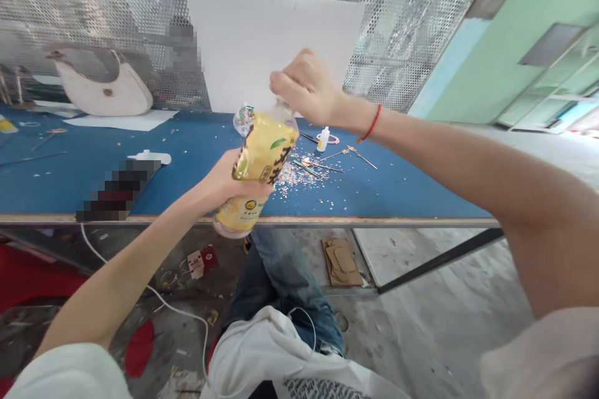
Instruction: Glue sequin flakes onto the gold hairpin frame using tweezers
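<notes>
Bottle (pixel 264 162) up at the near edge of the desk (pixel 402 196), long axis leaning up and rightward, my left hand (pixel 227 176) wrapped round its middle, my right hand (pixel 306 87) curled fist-like at the top end, its grip hidden, cannot tell on what.

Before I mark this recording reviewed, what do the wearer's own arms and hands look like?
Both the left hand and right hand are gloveless. A thin red bracelet circles the right wrist; none shows on the left. The forearms are uncovered, with a white left sleeve and a pale right sleeve higher up.
</notes>
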A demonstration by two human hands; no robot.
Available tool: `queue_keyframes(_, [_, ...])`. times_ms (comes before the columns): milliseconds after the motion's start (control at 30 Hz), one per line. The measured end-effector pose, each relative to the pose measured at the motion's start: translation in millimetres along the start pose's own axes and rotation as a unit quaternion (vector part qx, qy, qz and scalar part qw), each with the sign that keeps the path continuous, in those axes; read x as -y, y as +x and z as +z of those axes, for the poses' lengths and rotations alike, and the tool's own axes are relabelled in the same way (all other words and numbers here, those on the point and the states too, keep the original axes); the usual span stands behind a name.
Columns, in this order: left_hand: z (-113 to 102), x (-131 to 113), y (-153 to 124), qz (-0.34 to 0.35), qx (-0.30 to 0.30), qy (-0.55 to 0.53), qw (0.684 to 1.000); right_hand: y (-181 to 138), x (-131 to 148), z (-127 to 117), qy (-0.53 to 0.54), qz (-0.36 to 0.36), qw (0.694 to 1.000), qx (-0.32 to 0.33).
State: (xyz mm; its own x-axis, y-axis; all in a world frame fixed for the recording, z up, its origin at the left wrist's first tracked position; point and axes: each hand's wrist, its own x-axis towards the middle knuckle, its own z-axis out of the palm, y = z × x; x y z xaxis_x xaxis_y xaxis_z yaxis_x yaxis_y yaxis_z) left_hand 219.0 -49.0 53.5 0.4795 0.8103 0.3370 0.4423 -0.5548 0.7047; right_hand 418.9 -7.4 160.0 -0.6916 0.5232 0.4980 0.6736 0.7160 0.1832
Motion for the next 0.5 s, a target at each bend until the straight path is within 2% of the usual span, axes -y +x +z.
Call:
queue_keyframes(33, [3,-5,-3,-0.017,-0.055,0.037,0.998,1,4,2,0.018,0.095,0.994,0.045])
queue_keyframes(67, [6,-8,-5,-0.032,-0.107,0.083,0.990,1,8,5,0.035,0.149,0.980,0.126])
queue_keyframes(133, [9,-10,-6,-0.051,-0.150,0.169,0.973,1,11,8,0.044,0.177,0.966,0.181])
queue_keyframes(167, [8,-8,-5,-0.049,-0.143,0.174,0.973,0,11,9,0.040,0.171,0.967,0.183])
queue_keyframes(200, [6,-5,-2,-0.045,-0.125,0.138,0.982,-2,10,9,0.030,0.158,0.974,0.158])
queue_keyframes(233, [3,-1,0,-0.042,-0.068,0.050,0.996,-4,8,9,0.018,0.133,0.983,0.129])
queue_keyframes(300, [-4,3,3,-0.040,0.020,-0.011,0.999,-6,5,5,-0.012,0.041,0.997,0.069])
queue_keyframes(367, [-9,1,2,-0.038,0.073,-0.034,0.996,-5,2,1,-0.047,-0.050,0.997,0.039])
queue_keyframes(400, [-9,-1,1,-0.038,0.079,-0.039,0.995,-3,2,0,-0.058,-0.052,0.996,0.033])
queue_keyframes(433, [-8,-4,0,-0.037,0.061,-0.032,0.997,0,2,0,-0.059,-0.020,0.997,0.038])
queue_keyframes(500, [-2,-8,-3,-0.031,-0.027,0.037,0.998,5,2,2,-0.043,0.066,0.993,0.089])
